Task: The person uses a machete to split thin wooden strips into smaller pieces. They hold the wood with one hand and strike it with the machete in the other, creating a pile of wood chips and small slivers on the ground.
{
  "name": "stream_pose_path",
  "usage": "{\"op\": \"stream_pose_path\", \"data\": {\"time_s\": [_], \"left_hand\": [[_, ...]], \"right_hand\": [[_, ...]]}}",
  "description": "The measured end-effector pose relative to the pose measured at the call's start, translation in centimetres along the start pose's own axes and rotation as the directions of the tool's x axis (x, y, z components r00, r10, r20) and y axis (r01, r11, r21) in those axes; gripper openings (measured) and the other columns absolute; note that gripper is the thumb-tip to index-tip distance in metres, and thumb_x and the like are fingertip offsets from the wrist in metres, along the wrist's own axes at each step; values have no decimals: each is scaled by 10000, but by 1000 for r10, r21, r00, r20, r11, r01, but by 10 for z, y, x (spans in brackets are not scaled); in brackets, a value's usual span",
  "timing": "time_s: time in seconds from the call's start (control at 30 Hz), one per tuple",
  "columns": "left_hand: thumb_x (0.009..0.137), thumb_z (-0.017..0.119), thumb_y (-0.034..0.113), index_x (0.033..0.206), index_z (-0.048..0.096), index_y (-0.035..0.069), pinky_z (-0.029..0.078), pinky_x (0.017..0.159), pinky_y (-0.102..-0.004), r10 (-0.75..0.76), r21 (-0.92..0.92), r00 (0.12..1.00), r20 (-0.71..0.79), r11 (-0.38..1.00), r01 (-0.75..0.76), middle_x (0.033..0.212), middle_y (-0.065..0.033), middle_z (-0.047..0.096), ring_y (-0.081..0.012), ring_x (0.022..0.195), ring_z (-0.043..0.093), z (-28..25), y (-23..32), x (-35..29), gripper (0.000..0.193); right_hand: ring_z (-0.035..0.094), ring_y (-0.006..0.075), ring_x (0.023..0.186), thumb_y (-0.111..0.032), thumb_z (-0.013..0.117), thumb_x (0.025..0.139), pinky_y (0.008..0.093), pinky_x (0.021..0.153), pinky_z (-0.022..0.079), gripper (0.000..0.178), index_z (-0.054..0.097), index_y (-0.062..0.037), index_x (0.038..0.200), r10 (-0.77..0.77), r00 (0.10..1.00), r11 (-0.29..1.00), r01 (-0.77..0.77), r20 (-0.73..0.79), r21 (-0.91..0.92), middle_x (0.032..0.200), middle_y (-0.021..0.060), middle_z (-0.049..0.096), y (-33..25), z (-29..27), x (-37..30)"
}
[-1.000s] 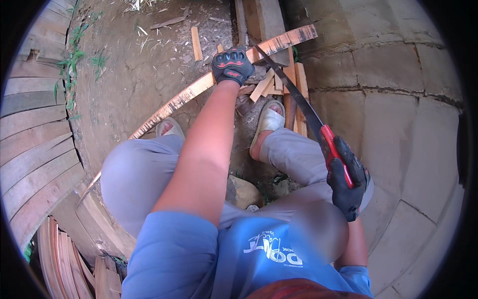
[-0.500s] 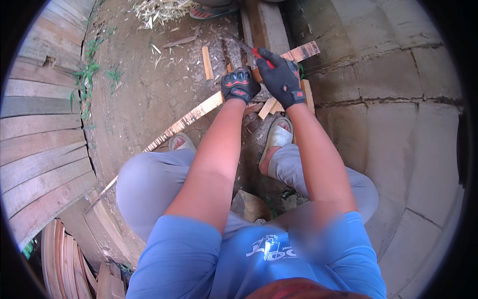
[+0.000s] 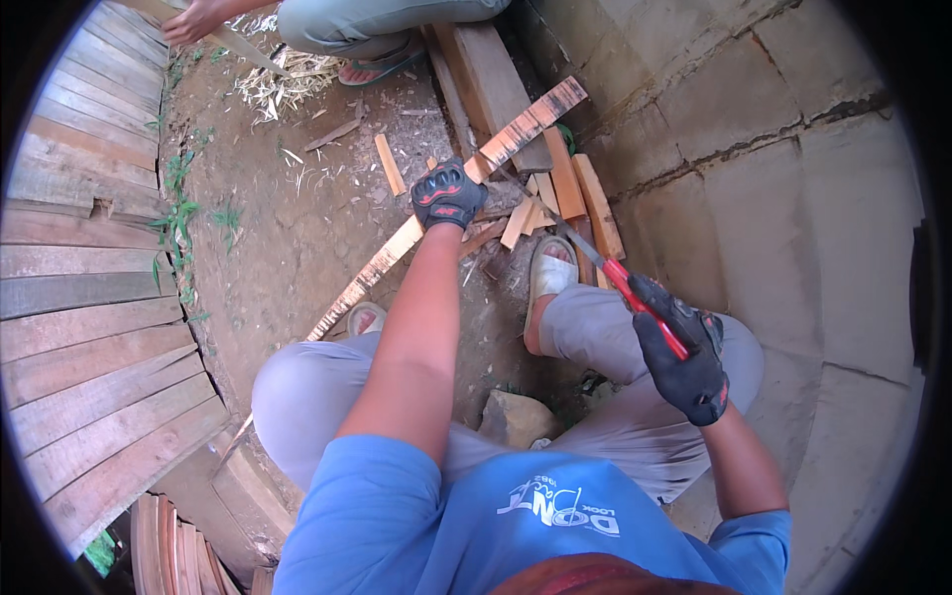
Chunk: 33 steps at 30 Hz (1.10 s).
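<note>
My left hand [image 3: 449, 194], in a black glove with red trim, is closed around a long thin wooden strip [image 3: 372, 278] with dark cross marks. The strip runs from beside my left knee up to the right, over a thick timber beam [image 3: 509, 89]. In my right glove [image 3: 681, 349] is the red handle of a handsaw [image 3: 580, 246], drawn back near my right knee. Its narrow blade points up and left, the tip end lying close by the strip just right of my left hand.
Short cut wood pieces [image 3: 563, 186] lie beside the beam, near my right foot. A stone [image 3: 516, 418] sits between my legs. Ahead, another person's hand [image 3: 193, 20] holds a pole near pale shavings [image 3: 283, 87]. A block wall [image 3: 764, 218] stands right, planks [image 3: 89, 288] left.
My right hand has pulled the handsaw back, down and to the right, away from my left hand. My left hand keeps its grip on the strip. The other person's hand has come into view.
</note>
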<state>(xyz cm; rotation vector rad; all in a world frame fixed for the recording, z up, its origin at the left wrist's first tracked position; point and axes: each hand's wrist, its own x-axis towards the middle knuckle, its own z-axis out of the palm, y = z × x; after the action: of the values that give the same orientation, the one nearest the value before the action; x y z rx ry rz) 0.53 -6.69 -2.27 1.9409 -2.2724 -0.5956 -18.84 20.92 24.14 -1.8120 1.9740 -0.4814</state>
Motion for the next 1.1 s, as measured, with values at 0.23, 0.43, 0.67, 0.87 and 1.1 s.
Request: {"op": "stream_pose_path", "data": {"time_s": [0.23,0.43,0.67,0.87,1.1], "left_hand": [[850,746,506,1104,790,117,600,895,-489,27,0,1000,0,1000,-27,1119,-156,788,-358,1028,771,11,-3,1,466],[909,691,393,1030,784,155,593,860,-497,49,-49,998,-49,998,-51,1037,-160,794,-357,988,773,13,-8,-3,283],[949,633,593,1166,816,142,595,941,-497,-10,-58,999,50,998,13,1171,-173,794,-362,1090,765,-3,-2,0,533],[862,724,581,1171,789,139,593,958,-491,60,-47,998,31,997,-59,1167,-175,787,-369,1098,755,-2,3,4,544],[804,764,452,1153,792,145,600,937,-466,3,-47,1000,14,999,-3,1146,-164,787,-354,1077,759,2,-5,1,467]], "right_hand": [[734,374,1112,-222,620,1058,460,932,566,384,663,-120,1425,-239,969,971,237,-71,-33,1292,182,748,18,98,121],[709,397,1166,-354,547,1057,496,1041,541,406,711,-154,1371,-107,983,990,119,-149,77,1273,193,744,0,180,224],[687,398,1222,-428,520,1035,504,1073,525,479,705,-184,1403,-52,998,999,52,40,5,1332,172,729,-7,173,284],[685,382,1257,-400,603,1065,459,1073,531,503,620,-195,1524,-73,968,938,148,-240,312,1395,174,707,48,182,190],[699,356,1255,-335,624,1075,454,1043,536,460,640,-176,1506,86,996,994,-86,-5,61,1393,160,715,14,66,43]]}}
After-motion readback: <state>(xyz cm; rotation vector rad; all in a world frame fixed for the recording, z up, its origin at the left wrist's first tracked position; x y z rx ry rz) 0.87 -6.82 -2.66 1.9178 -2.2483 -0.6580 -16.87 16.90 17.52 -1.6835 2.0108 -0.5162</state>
